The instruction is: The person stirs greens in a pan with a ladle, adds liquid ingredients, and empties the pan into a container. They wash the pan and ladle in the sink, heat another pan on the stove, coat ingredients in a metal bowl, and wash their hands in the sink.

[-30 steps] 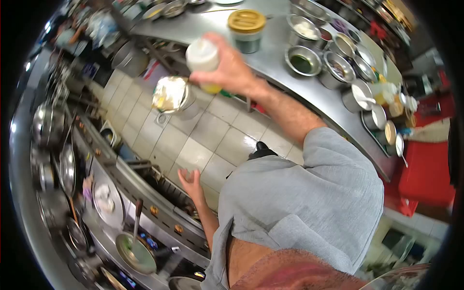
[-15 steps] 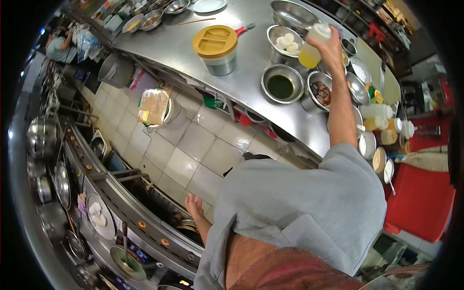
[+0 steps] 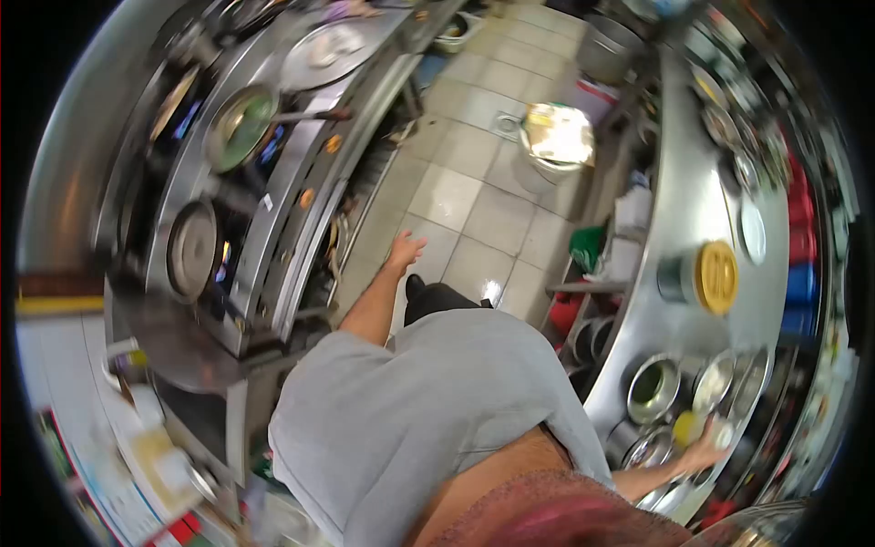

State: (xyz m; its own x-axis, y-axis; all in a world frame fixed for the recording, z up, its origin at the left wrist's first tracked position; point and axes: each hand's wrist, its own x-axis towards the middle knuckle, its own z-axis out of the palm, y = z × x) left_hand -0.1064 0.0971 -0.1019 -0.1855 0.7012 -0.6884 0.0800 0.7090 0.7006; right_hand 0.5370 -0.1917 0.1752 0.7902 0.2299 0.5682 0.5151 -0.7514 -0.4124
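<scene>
Low at the right, my right hand (image 3: 700,453) is closed around a squeeze bottle (image 3: 689,427) of yellow liquid with a whitish top. Near it on the steel counter stand a metal bowl of dark green liquid (image 3: 653,389) and a bowl with pale contents (image 3: 713,383). My left hand (image 3: 406,250) hangs over the tiled floor between counter and stove, fingers apart, touching nothing. The picture is blurred around the bottle, so the fingers of my right hand show only roughly.
On the left, the stove (image 3: 301,182) carries a pan with a green inside (image 3: 244,128), a dark round pan (image 3: 193,251) and a large plate (image 3: 351,56). A bucket (image 3: 551,170) stands on the floor. A yellow-lidded tub (image 3: 716,277) sits on the counter.
My view has swung towards the stove, so the counter now lies along the right side. The bottle remains in my right hand; my left hand stays free, now further forward in view.
</scene>
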